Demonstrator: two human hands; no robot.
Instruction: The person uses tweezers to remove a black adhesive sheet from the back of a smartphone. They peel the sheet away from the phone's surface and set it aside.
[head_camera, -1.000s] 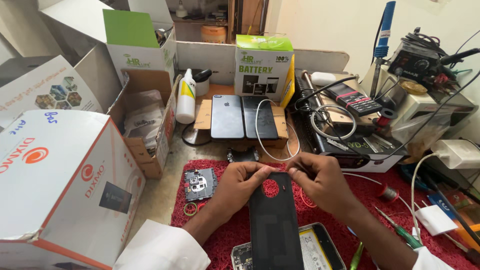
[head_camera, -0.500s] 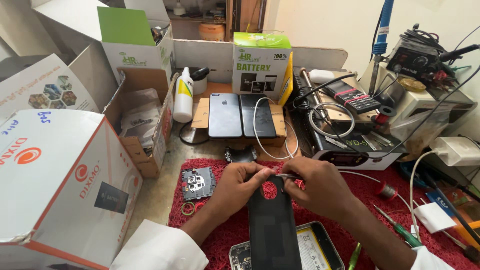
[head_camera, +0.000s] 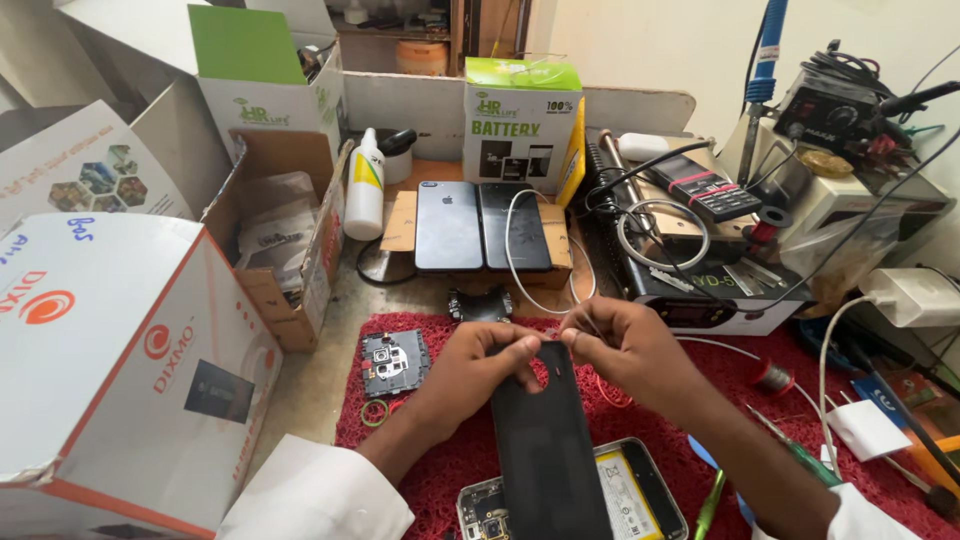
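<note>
Fingers of both hands meet at the far end of a black phone back panel (head_camera: 548, 450), which serves as the landmark for all positions below.

Panel position: the panel lies over the red mat (head_camera: 420, 470) on the counter. Its long axis runs from the person's body away toward the far edge of the counter, tilted slightly left at the far end. The near end covers part of an opened phone chassis (head_camera: 640, 490) with its battery exposed.

Left hand (head_camera: 470, 370): approaches from the left of the panel. Thumb and forefinger are closed in a pinch at the panel's far left corner. Whether a small part sits in the pinch cannot be told.

Right hand (head_camera: 630, 350): approaches from the right of the panel. Fingers are curled nearly closed at the far right corner, in contact with the top edge. The contents of the pinch cannot be told.

Both hands stand equally close to the far edge; the rest of the panel extends from the fingers back toward the person.

Surroundings: a small circuit board (head_camera: 388, 362) lies left of the panel. Two dark phones (head_camera: 482, 225) lie face down beyond the far end. A green screwdriver (head_camera: 800, 455) lies to the right.
</note>
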